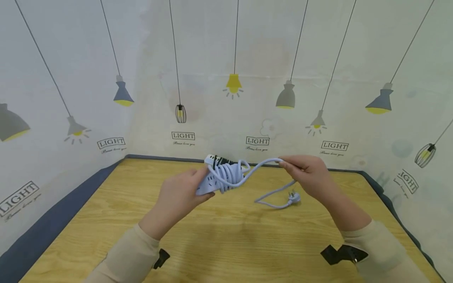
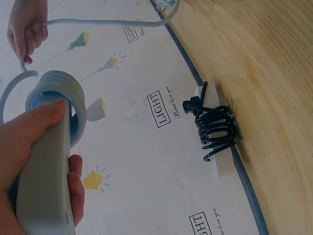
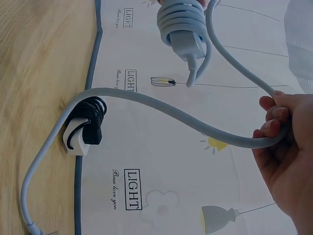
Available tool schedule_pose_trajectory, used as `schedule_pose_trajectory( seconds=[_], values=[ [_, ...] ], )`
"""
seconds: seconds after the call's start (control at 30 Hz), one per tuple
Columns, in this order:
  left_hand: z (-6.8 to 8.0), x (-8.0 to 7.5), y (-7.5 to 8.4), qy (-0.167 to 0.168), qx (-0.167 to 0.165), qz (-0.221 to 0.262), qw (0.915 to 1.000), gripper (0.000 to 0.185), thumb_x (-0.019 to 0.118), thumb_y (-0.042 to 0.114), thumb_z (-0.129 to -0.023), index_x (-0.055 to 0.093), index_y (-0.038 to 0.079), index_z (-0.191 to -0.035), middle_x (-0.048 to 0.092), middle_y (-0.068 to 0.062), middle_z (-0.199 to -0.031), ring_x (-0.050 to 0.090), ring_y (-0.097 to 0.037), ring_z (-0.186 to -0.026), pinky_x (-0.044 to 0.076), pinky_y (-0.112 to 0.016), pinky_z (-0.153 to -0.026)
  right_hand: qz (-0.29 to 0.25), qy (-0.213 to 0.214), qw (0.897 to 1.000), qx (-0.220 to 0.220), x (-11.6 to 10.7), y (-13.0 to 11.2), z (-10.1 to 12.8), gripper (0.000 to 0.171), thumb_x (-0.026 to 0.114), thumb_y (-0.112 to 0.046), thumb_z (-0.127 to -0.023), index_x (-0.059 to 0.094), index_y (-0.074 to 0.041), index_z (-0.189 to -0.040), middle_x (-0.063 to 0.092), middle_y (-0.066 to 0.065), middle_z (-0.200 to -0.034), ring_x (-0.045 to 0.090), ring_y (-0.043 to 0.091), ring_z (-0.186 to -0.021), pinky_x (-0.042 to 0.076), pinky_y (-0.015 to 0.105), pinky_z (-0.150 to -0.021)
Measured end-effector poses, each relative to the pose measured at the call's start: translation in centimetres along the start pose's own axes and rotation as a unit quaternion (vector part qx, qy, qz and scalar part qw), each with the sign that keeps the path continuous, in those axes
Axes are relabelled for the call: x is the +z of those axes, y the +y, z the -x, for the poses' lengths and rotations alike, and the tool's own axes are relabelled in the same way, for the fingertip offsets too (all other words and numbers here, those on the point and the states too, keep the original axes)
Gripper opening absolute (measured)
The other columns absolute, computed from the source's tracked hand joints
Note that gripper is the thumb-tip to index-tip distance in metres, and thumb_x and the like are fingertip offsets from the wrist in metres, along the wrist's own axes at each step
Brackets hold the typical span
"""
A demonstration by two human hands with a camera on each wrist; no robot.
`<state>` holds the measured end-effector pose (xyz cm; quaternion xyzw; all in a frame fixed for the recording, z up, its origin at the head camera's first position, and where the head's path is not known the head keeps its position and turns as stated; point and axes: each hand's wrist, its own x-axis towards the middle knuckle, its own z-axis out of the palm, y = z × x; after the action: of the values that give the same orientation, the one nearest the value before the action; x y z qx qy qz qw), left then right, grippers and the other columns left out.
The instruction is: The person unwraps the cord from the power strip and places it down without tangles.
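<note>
I see the left hand gripping a grey power strip above the bench, its cord coiled round it. Right hand fingers pinch the loose cord; the plug lies on the bench below. Second strip, black-corded, sits at the bench's back edge against the wall.

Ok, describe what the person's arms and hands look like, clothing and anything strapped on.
Both hands are bare, with no gloves and no rings in sight. The left hand and the right hand come out of long beige sleeves, left sleeve and right sleeve, both snug at the cuff. A small black device sits under each wrist: left, right.
</note>
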<state>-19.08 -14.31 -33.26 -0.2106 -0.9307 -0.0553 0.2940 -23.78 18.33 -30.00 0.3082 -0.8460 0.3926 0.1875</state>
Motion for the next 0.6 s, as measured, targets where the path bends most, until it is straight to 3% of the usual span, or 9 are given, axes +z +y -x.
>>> schedule_pose_trajectory(
  seconds=[0.1,0.3,0.6],
  values=[
    [0.0,-0.2,0.0,-0.011,0.007,-0.003,0.9999,0.058,0.086,0.041,-0.071,0.061,0.016,-0.117,0.063,0.001,-0.081,0.052,-0.01,-0.057,0.04,-0.029,-0.044,-0.006,0.016,1.0,0.023,-0.6,0.1,-0.2,0.02,0.061,-0.011,-0.097,0.073,-0.001,-0.11,0.055,0.0,-0.064,0.046,0.013,-0.055,0.041,0.027,-0.052],
    [0.1,-0.2,0.0,-0.025,0.029,0.002,0.9993,0.057,0.086,0.041,-0.071,0.063,0.019,-0.119,0.067,0.002,-0.087,0.058,-0.011,-0.063,0.043,-0.029,-0.047,0.009,0.046,0.997,0.065,-1.3,0.7,-0.7,0.028,0.059,-0.023,-0.099,0.072,-0.003,-0.114,0.059,0.005,-0.067,0.048,0.015,-0.054,0.042,0.027,-0.052],
    [0.3,-0.5,0.1,-0.007,0.072,0.016,0.9972,0.059,0.085,0.042,-0.072,0.064,0.02,-0.122,0.067,0.002,-0.092,0.063,-0.012,-0.07,0.049,-0.03,-0.053,0.022,0.069,0.991,0.11,-1.7,2.2,-1.0,0.038,0.055,-0.033,-0.1,0.07,-0.002,-0.118,0.054,0.007,-0.063,0.041,0.018,-0.049,0.037,0.029,-0.046]
  ],
)
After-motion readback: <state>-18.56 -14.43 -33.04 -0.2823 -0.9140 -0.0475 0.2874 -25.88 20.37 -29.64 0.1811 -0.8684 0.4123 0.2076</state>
